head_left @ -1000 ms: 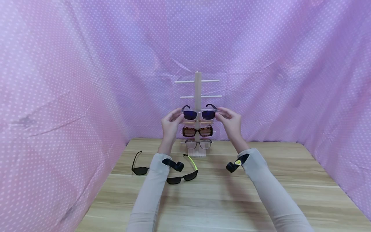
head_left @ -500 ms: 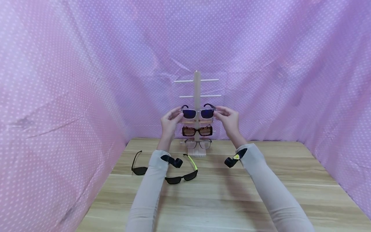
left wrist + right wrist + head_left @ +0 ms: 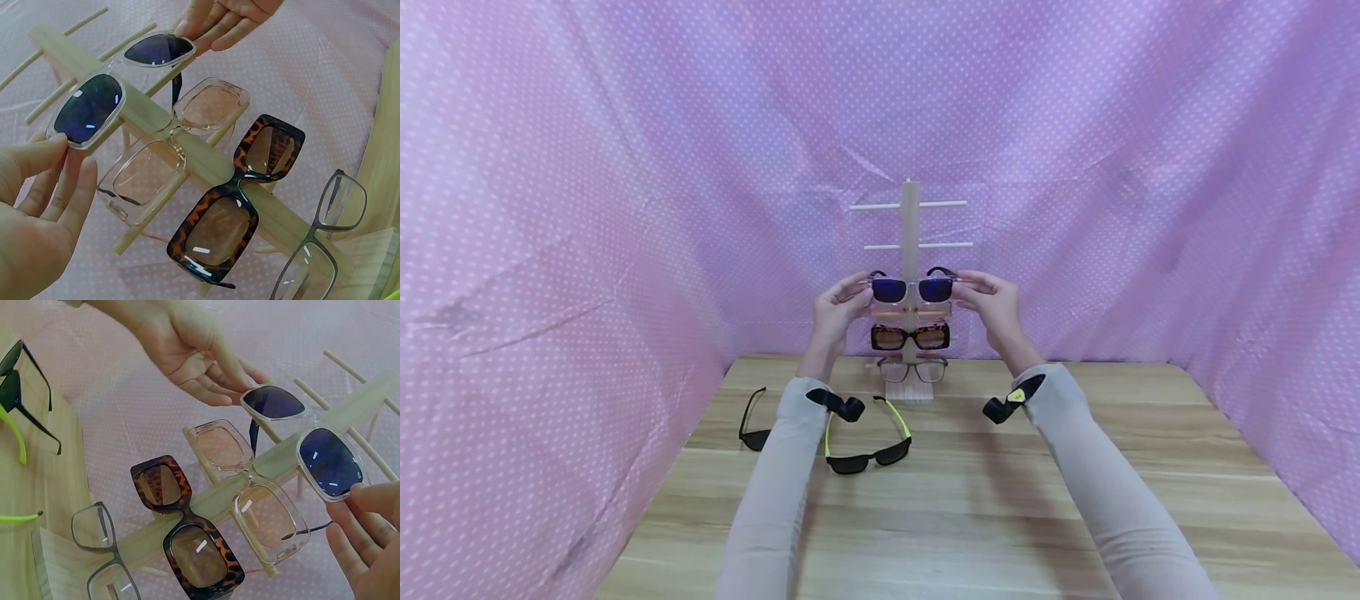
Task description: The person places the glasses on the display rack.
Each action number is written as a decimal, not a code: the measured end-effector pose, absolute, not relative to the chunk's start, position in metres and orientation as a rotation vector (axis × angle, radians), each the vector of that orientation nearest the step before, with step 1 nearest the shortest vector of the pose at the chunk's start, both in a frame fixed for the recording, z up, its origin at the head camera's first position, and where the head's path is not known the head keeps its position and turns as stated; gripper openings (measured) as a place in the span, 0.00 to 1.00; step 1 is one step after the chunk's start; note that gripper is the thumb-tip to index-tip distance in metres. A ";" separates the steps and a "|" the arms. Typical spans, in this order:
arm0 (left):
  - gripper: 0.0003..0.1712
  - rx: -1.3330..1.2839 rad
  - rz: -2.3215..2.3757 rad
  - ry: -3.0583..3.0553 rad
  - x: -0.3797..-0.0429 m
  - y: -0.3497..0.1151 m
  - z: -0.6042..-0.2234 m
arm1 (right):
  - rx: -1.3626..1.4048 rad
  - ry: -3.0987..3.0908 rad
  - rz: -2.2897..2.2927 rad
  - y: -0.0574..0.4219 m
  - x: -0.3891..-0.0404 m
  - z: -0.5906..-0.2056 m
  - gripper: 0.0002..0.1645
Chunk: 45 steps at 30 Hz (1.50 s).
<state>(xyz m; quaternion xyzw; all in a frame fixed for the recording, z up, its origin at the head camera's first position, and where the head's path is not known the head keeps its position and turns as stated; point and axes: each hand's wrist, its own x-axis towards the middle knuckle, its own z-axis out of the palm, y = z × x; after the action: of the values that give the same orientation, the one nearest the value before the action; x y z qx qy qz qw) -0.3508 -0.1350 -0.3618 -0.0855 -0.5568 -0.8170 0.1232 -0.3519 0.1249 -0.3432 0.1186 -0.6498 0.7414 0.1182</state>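
Observation:
Clear-framed sunglasses with dark blue lenses point(image 3: 889, 290) sit level at the third bar from the top of a wooden display stand point(image 3: 911, 218). My left hand point(image 3: 836, 310) pinches their left end, thumb on the front corner and fingers behind. At the other end, my right hand point(image 3: 996, 308) pinches the frame the same way. A bar point(image 3: 164, 80) runs close behind the lenses; whether it bears the frame I cannot tell. Below hang pink clear-framed glasses point(image 3: 269, 512), tortoiseshell sunglasses point(image 3: 910, 337) and grey-framed glasses point(image 3: 913, 370).
Black sunglasses with lime-green temples point(image 3: 870, 460) lie on the wooden table point(image 3: 955, 517). Another black pair point(image 3: 756, 439) lies farther left, partly hidden by my left sleeve. Two bars point(image 3: 943, 245) above carry no glasses. Pink dotted cloth point(image 3: 1075, 167) surrounds the table.
Both hands keep their pinch, and the sunglasses shift slightly left and settle flatter against the stand. My left forearm moves left, uncovering a green temple on the table. The view tilts down slightly.

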 end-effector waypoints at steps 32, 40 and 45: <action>0.25 -0.193 -2.421 -1.685 -0.352 -0.140 -0.357 | 0.173 -1.841 2.407 0.121 -0.361 -0.344 0.12; 0.24 -0.128 -2.395 -1.739 -0.351 -0.140 -0.357 | 0.151 -1.878 2.376 0.121 -0.360 -0.344 0.14; 0.24 -0.120 -2.388 -1.742 -0.351 -0.138 -0.355 | 0.164 -1.894 2.363 0.122 -0.360 -0.343 0.18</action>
<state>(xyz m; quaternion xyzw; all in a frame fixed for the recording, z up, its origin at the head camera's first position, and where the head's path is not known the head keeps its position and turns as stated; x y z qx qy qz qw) -0.3505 -0.1379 -0.3554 -0.0404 -0.5864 -0.8038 0.0916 -0.3597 0.1225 -0.3431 0.0541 -0.6236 0.7780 0.0541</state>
